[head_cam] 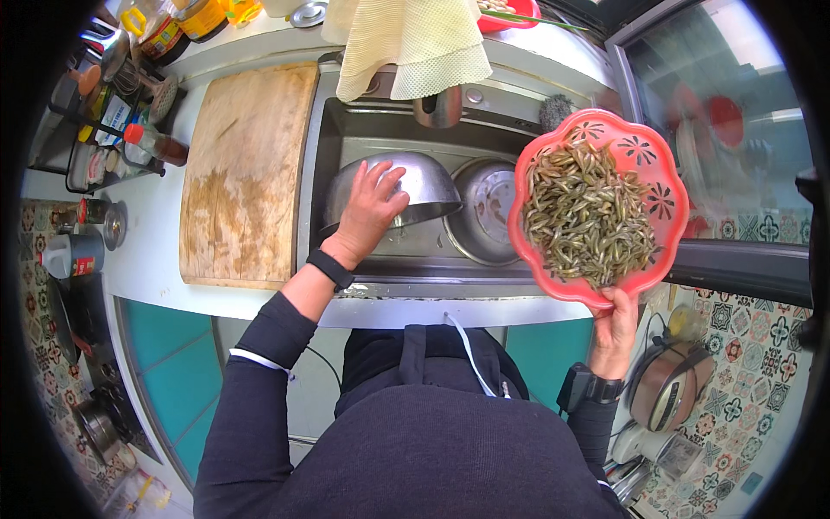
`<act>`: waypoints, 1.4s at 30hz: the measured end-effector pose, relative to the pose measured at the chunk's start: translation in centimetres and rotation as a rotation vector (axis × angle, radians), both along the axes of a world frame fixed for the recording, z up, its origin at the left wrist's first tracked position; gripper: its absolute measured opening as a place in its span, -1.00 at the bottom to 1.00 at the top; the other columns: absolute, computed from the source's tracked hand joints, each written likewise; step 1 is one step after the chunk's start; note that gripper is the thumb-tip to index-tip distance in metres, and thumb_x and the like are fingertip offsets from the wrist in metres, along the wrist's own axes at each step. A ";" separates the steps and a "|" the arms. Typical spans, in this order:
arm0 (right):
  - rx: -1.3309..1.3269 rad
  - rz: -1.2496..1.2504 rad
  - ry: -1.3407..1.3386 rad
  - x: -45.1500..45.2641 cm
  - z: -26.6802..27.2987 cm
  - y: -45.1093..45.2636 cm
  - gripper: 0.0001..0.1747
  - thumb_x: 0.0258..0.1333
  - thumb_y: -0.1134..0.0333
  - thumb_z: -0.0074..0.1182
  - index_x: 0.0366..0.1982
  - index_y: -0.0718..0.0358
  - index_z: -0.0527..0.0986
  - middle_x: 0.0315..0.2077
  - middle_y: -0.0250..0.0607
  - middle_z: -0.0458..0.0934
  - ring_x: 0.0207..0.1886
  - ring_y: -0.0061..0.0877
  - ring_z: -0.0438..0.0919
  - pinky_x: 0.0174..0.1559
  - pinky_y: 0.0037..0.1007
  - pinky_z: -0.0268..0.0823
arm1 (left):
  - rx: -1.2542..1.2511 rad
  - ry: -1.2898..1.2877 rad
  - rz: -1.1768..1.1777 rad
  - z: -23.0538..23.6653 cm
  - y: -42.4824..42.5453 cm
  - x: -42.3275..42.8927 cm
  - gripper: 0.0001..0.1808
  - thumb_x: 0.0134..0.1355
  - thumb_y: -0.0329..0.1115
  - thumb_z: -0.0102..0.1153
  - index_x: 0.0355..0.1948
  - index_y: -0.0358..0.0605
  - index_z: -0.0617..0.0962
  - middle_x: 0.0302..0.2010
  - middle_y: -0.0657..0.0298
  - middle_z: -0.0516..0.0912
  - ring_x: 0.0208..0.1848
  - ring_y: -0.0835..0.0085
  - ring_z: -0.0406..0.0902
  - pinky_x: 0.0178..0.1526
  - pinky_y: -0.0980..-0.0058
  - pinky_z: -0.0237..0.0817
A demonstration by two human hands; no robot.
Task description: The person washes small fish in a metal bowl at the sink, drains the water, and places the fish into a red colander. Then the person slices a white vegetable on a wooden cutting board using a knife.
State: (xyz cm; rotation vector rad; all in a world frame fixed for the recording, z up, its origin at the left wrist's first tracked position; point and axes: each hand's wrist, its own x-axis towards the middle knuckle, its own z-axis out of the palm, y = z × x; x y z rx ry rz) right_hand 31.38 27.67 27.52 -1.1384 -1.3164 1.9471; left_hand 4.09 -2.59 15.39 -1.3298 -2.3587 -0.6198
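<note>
My right hand [614, 334] grips the near rim of a red plastic colander [668, 165], which holds a heap of small fish [590, 214], at the right end of the sink. Over the sink's left part, my left hand [376, 207] rests with spread fingers against the outside of a tilted stainless steel bowl [425, 178]; whether it grips the bowl is unclear. A second metal bowl [496, 207] lies in the stainless steel sink [389, 259], between the tilted bowl and the colander, which partly hides it.
Left of the sink lies a wooden cutting board [249, 175]. A pale cloth [408, 48] hangs over the faucet [438, 109]. A steel wool scrubber [556, 111] sits behind the colander, and a red-capped bottle [159, 144] leans by the utensil rack. A window frame [739, 266] borders the right side.
</note>
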 end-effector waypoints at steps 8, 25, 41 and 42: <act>0.000 -0.056 0.091 -0.1 -1.5 -0.1 -0.26 -0.10 0.68 -0.12 0.22 0.16 0.18 -0.16 -0.18 0.48 -0.26 -0.37 0.59 -0.22 -0.10 0.61 | 0.058 0.155 -0.163 4.2 -1.5 -0.9 -0.79 -0.10 -0.51 0.20 -0.52 0.00 0.41 0.08 0.29 0.50 0.22 0.19 0.36 0.29 -0.18 0.04; -0.027 -0.056 0.076 -0.4 -1.0 -0.2 -0.10 -0.18 0.69 -0.14 0.30 0.04 0.08 0.04 -0.24 0.35 -0.06 -0.32 0.52 -0.18 -0.15 0.60 | 0.092 0.213 -0.154 6.9 -2.2 -0.2 -0.75 -0.15 -0.56 0.17 -0.58 -0.02 0.35 0.05 0.27 0.53 0.19 0.16 0.38 0.29 -0.21 0.04; 0.188 -0.080 0.094 -2.1 4.6 3.5 -0.34 -0.11 0.67 -0.07 0.14 0.18 0.26 -0.18 -0.23 0.45 -0.31 -0.44 0.57 -0.54 -0.42 0.48 | 0.119 0.167 -0.074 6.0 -3.8 1.7 -0.74 -0.17 -0.57 0.19 -0.60 0.00 0.35 0.06 0.30 0.51 0.20 0.18 0.38 0.28 -0.23 0.05; 0.194 -0.121 0.084 -2.3 4.6 3.3 -0.34 -0.11 0.67 -0.07 0.14 0.18 0.25 -0.20 -0.24 0.44 -0.33 -0.45 0.56 -0.57 -0.45 0.45 | 0.117 0.170 -0.072 5.7 -3.9 1.8 -0.74 -0.17 -0.56 0.19 -0.60 -0.01 0.35 0.06 0.30 0.51 0.20 0.18 0.38 0.28 -0.23 0.05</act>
